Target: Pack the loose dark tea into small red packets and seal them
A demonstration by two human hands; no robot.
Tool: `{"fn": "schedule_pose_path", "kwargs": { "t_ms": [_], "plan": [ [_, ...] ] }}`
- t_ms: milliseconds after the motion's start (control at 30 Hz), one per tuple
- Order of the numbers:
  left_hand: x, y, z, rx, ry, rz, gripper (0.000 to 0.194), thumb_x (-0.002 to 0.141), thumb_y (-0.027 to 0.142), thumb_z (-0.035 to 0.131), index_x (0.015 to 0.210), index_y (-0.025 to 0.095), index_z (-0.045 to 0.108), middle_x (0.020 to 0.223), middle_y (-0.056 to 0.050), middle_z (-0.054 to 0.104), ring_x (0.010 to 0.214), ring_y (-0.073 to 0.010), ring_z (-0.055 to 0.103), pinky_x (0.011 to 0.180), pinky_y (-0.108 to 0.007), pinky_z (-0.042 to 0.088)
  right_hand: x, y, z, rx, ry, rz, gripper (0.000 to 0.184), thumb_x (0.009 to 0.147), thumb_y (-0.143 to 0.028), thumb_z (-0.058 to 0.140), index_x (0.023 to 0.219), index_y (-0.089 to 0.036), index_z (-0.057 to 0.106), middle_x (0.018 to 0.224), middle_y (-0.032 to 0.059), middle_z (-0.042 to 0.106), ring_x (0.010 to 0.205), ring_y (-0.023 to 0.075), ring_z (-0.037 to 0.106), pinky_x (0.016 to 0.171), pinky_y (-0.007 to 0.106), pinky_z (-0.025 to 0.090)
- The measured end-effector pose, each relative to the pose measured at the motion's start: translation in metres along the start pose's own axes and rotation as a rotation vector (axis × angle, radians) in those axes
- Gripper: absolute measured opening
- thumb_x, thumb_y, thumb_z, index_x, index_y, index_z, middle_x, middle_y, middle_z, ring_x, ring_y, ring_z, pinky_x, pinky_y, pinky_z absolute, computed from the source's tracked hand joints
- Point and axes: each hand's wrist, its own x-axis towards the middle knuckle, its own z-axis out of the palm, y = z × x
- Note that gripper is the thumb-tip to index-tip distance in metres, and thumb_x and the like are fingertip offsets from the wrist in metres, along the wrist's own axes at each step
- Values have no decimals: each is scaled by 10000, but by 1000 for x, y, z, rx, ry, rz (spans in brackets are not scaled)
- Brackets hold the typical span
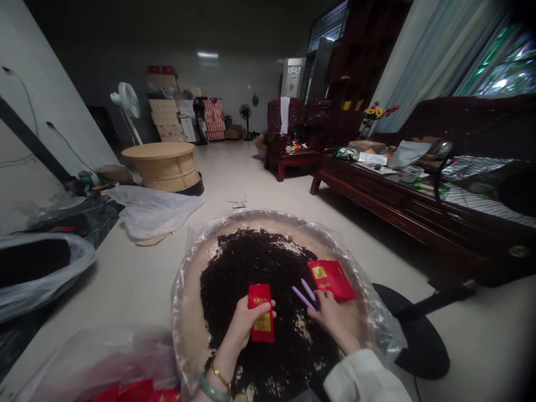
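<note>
My left hand (247, 318) is closed around a small red packet (262, 296) with gold print, held upright over the dark loose leaves. In my right hand (329, 312) is a pair of purple tongs (304, 297), its two prongs apart and pointing left over the leaves. A stack of red packets (337, 281) lies just beyond my right fingers on the right side of the round tray. Dark dried leaves (251, 259), which look like tea, cover much of the tray (190, 285), whose rim is wrapped in clear plastic.
At the lower left, a plastic bag (109, 352) holds more red packets. Another plastic-lined container (79, 257) of dark material stands at the far left. A black round base (427, 340) with a pole sits right of the tray. Beyond are a low wooden table (377, 204) and a drum-shaped stand (163, 167).
</note>
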Motion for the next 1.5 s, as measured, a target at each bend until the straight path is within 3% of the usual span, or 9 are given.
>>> {"fn": "schedule_pose_path", "kwargs": {
  "t_ms": [200, 333, 433, 567, 667, 833, 967, 1133, 1500],
  "plan": [
    [0, -1, -1, 6, -7, -8, 577, 423, 358, 900, 862, 97, 632, 846, -143, 745, 632, -223, 703, 568, -299, 540, 6, 0, -22, 402, 39, -55, 406, 723, -299, 579, 1093, -133, 587, 908, 93, 672, 777, 247, 632, 735, 363, 496],
    [-1, -2, 0, 37, -36, -16, 514, 441, 351, 891, 816, 97, 646, 845, -144, 743, 618, -210, 697, 571, -293, 537, 0, -31, -62, 619, -181, -149, 613, 765, -457, 588, 1281, -131, 518, 908, 78, 699, 615, 204, 601, 567, 324, 491],
    [0, -5, 0, 76, -68, -23, 488, 458, 341, 882, 819, 99, 662, 834, -139, 744, 623, -211, 697, 580, -292, 532, -8, -65, -89, 626, -415, -263, 686, 760, -499, 619, 1335, -148, 493, 876, 61, 707, 545, 168, 560, 481, 263, 427],
    [4, -13, -4, 141, -112, -3, 460, 485, 342, 869, 829, 91, 694, 738, -106, 736, 625, -222, 693, 600, -301, 522, -14, -102, -108, 476, -424, -518, 490, 767, -477, 644, 1173, -204, 644, 865, 31, 714, 675, 180, 595, 573, 232, 419],
    [6, -16, -7, 190, -123, 22, 491, 480, 335, 869, 873, 85, 710, 730, -92, 735, 633, -220, 686, 621, -299, 510, -16, -117, -111, 349, -420, -601, 365, 781, -439, 639, 1077, -231, 691, 810, 11, 713, 664, 176, 600, 563, 215, 372],
    [1, -10, -5, 231, -121, 13, 451, 511, 326, 853, 858, 77, 707, 733, -99, 732, 659, -230, 683, 632, -301, 498, -19, -128, -109, 266, -410, -547, 197, 791, -379, 622, 899, -253, 728, 719, -15, 698, 636, 174, 597, 548, 216, 325],
    [-3, -5, -1, 211, -109, 28, 467, 514, 360, 857, 860, 89, 699, 734, -86, 726, 659, -209, 668, 640, -286, 490, -18, -128, -106, 271, -401, -526, 199, 792, -381, 613, 882, -252, 735, 736, -14, 709, 656, 183, 611, 559, 216, 337],
    [-4, 1, 2, 75, -81, 118, 639, 600, 503, 791, 1110, 146, 648, 953, -91, 723, 757, -182, 658, 684, -252, 477, -15, -121, -98, 332, -368, -531, 256, 775, -426, 626, 934, -262, 739, 739, -7, 719, 669, 191, 623, 577, 221, 366],
    [-2, -1, 1, 83, -67, 124, 553, 595, 499, 792, 993, 132, 678, 846, -62, 716, 723, -169, 645, 696, -259, 476, -15, -126, -96, 387, -380, -565, 278, 822, -430, 590, 855, -201, 745, 743, 16, 710, 654, 173, 589, 573, 221, 357]
  ]
}}
